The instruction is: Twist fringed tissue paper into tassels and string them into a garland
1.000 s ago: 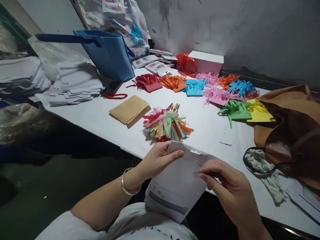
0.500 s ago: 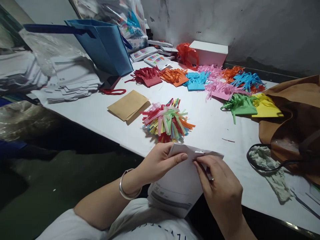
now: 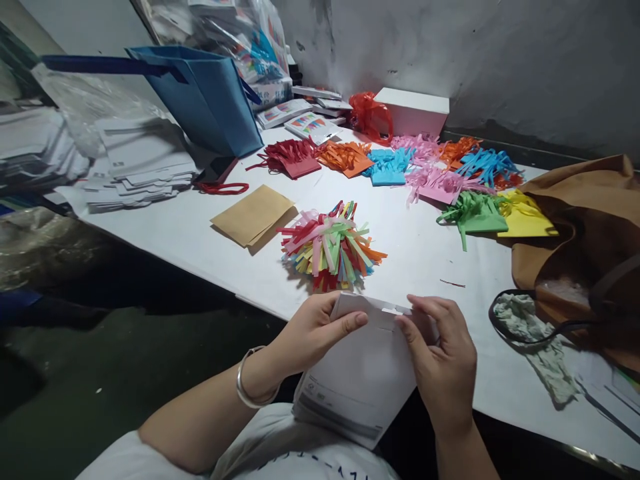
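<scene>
A white printed paper packet [image 3: 360, 367] is tilted in front of me, over the near table edge and against my shirt. My left hand [image 3: 323, 333] grips its upper left edge, thumb lying across the face. At the upper right corner my right hand [image 3: 443, 350] pinches the packet, fingers behind and thumb in front. Between the hands, a small cut-out shows along the packet's top edge. Just beyond it on the table lies a multicoloured pompom of paper strips [image 3: 333, 247]. Left of the pompom are folded brown paper pieces [image 3: 253, 217].
Fringed paper bundles in red [image 3: 293, 159], blue [image 3: 389, 167], green [image 3: 475, 213] and other colours lie across the back. Paper stacks [image 3: 145, 157] and a blue bag [image 3: 205, 100] stand left. A brown cloth [image 3: 590, 213] and a crumpled pale cloth [image 3: 540, 347] lie right.
My right hand has shifted from pinching near the cut-out to holding the packet's upper right corner, its fingers moving behind. The left hand keeps its hold. The view has shifted slightly.
</scene>
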Available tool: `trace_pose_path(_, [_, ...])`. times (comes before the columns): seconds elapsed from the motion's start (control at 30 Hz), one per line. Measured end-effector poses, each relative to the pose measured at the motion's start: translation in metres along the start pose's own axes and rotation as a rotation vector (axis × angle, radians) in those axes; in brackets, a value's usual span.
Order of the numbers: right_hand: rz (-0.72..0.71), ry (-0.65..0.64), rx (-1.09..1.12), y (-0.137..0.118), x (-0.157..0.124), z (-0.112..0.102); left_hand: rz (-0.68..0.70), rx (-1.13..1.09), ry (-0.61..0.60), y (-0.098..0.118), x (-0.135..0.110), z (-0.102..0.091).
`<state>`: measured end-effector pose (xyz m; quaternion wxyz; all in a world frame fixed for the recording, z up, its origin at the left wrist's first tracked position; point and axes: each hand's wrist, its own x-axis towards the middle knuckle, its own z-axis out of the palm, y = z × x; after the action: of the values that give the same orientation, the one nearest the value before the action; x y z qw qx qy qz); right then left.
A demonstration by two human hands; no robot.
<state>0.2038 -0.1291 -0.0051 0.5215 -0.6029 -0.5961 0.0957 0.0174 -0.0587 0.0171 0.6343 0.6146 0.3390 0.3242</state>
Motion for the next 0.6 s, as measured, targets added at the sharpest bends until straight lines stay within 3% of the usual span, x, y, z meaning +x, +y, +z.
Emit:
trace_pose_path(0.07, [-0.004,0.015,-0.043,0.001,-0.002,0.002,-0.017,-0.012,0.02,-0.001,0.0,0.0])
trace_pose_path(0.17, [0.141,-0.003,-0.033,0.003,-0.007,0.004,-0.012,-0.021,0.033,-0.005,0.0,0.002])
trace_pose_path(0.3, [0.313,0.047,0.267,0.008,-0.017,0.003,-0.058,-0.11,0.091,-0.008,-0.002,-0.003])
trace_pose_path(0.37, [0.308,0.06,0.421,0.01,-0.029,0.001,-0.067,-0.224,0.17,-0.006,-0.004,-0.01])
trace_pose_path(0.43, [0.272,-0.029,0.463,0.012,-0.046,-0.002,-0.027,-0.351,0.295,-0.002,-0.007,-0.02])
trace_pose_path(0.53, [0.207,-0.244,0.256,0.01,-0.068,-0.011,0.101,-0.465,0.455,0.003,-0.011,-0.031])
trace_pose_path(0.6, [0.125,-0.241,0.028,0.005,-0.07,-0.019,0.224,-0.469,0.527,0.003,-0.013,-0.032])
